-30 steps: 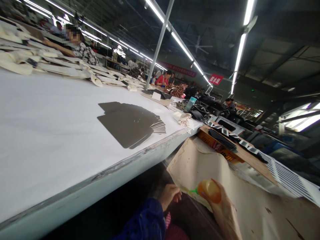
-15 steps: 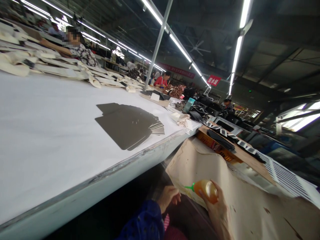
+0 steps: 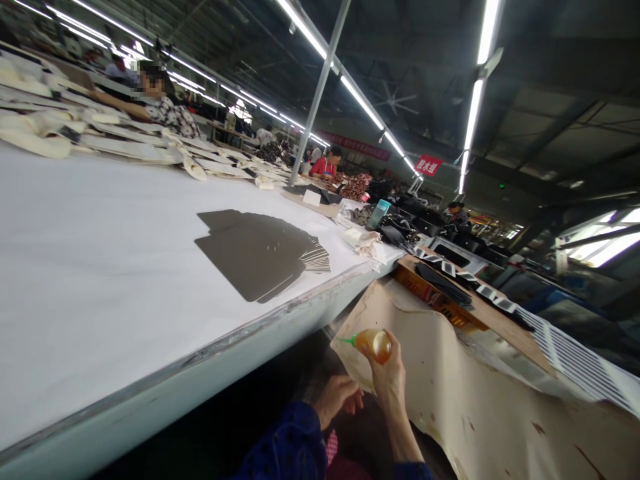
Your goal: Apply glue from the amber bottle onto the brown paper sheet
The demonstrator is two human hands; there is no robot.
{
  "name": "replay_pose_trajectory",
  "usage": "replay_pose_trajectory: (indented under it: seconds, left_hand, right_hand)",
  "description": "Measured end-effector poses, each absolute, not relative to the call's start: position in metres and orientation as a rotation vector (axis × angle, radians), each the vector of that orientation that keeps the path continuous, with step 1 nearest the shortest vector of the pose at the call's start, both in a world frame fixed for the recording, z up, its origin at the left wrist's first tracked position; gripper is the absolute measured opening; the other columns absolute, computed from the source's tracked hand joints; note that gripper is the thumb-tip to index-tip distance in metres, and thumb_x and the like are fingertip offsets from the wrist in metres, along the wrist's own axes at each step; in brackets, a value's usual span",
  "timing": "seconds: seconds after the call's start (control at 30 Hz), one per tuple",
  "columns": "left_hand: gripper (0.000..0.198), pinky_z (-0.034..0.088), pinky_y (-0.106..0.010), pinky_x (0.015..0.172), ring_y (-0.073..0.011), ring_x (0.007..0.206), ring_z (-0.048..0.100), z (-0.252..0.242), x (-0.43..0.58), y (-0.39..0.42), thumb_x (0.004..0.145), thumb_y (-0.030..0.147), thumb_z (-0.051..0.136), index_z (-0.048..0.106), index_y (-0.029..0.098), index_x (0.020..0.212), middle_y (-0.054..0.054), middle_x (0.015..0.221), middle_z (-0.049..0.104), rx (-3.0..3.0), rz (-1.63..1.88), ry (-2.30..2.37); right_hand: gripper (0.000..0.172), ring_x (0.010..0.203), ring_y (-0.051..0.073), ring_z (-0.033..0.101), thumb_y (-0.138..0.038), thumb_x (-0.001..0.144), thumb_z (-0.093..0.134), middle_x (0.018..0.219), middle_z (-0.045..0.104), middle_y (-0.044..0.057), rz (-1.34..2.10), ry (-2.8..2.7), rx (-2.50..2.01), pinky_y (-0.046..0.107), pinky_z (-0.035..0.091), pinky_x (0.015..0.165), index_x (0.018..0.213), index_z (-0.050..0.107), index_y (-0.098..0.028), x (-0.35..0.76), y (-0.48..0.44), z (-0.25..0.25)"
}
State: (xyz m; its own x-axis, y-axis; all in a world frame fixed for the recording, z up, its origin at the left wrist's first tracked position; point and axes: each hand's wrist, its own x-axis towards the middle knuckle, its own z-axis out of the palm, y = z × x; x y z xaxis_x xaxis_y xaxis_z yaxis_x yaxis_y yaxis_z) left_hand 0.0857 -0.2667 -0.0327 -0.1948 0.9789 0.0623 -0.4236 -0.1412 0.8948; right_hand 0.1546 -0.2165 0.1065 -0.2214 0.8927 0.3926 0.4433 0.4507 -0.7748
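From the head camera, we are holding a small orange bottle (image 3: 376,345) with a green nozzle in our right hand (image 3: 387,377), the fingers (image 3: 395,353) wrapping tightly around its body. Half a second ago the bottle was sitting lower and further to the right, lying more in the palm; now we are raising it and carrying it leftward, so the nozzle is pointing at the edge of the white surface (image 3: 100,267). The bottle is hanging just below that edge, in front of the hanging cream sheet (image 3: 450,373), and is touching neither. We judge that the bottle is coming up toward the surface rather than being put away.

Our left hand (image 3: 340,400) is resting low, below the bottle and beside the blue sleeve (image 3: 295,447). Its fingers are curling loosely inward and are holding nothing we can see; it has hardly shifted over the last second.

Up on the surface, well away from the bottle, a fanned stack of grey sheets (image 3: 260,250) is lying flat, unmoved. To the right of the bottle, a brown board (image 3: 493,317) is carrying a row of black and white pieces (image 3: 465,277). Further along the surface, a teal cup (image 3: 379,213) is standing upright, and other people (image 3: 325,162) are working at the far side.
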Motion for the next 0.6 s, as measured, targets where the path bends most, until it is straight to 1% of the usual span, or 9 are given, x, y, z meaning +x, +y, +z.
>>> replay_pose_trajectory:
  seconds: [0.1, 0.23, 0.37, 0.5, 0.6]
  left_hand:
    - [0.054, 0.033, -0.025, 0.051, -0.0099, 0.047, 0.050, -0.030, 0.084, -0.269, 0.075, 0.062, 0.057, 0.063, 0.008, 0.080, -0.008, 0.068, 0.065, 0.842, 1.592, 0.940]
    - [0.053, 0.033, -0.025, 0.051, -0.0097, 0.047, 0.049, -0.031, 0.082, -0.268, 0.075, 0.061, 0.056, 0.063, 0.009, 0.079, -0.008, 0.067, 0.065, 0.832, 1.591, 0.938]
    - [0.052, 0.032, -0.025, 0.050, -0.0098, 0.046, 0.049, -0.034, 0.082, -0.266, 0.074, 0.061, 0.056, 0.063, 0.009, 0.077, -0.008, 0.066, 0.065, 0.825, 1.603, 0.935]
    - [0.050, 0.032, -0.025, 0.048, -0.0100, 0.045, 0.049, -0.035, 0.081, -0.266, 0.073, 0.059, 0.055, 0.062, 0.010, 0.075, -0.008, 0.066, 0.064, 0.826, 1.596, 0.921]
    - [0.049, 0.031, -0.025, 0.048, -0.0100, 0.045, 0.049, -0.035, 0.080, -0.266, 0.073, 0.058, 0.055, 0.063, 0.010, 0.075, -0.008, 0.066, 0.065, 0.833, 1.599, 0.919]
  right_hand:
    - [0.087, 0.103, 0.030, 0.059, -0.069, 0.065, 0.064, 0.119, 0.062, 0.013, 0.660, -1.905, -1.095, 0.045, 0.045, 0.095, 0.134, 0.050, -0.016, 0.147, -0.214, 0.112]
    - [0.082, 0.098, 0.027, 0.060, -0.064, 0.064, 0.069, 0.116, 0.063, 0.010, 0.685, -2.070, -1.044, 0.041, 0.047, 0.091, 0.131, 0.053, -0.020, 0.152, -0.212, 0.119]
    - [0.087, 0.101, 0.028, 0.059, -0.068, 0.063, 0.067, 0.119, 0.062, 0.012, 0.621, -1.932, -1.099, 0.042, 0.046, 0.093, 0.133, 0.050, -0.018, 0.154, -0.212, 0.118]
    - [0.090, 0.096, 0.028, 0.060, -0.071, 0.062, 0.066, 0.110, 0.064, 0.011, 0.673, -1.937, -1.181, 0.041, 0.047, 0.089, 0.132, 0.049, -0.017, 0.152, -0.199, 0.121]
    - [0.096, 0.099, 0.030, 0.060, -0.074, 0.059, 0.063, 0.111, 0.063, 0.013, 0.648, -1.906, -1.203, 0.043, 0.046, 0.091, 0.133, 0.048, -0.014, 0.145, -0.183, 0.124]
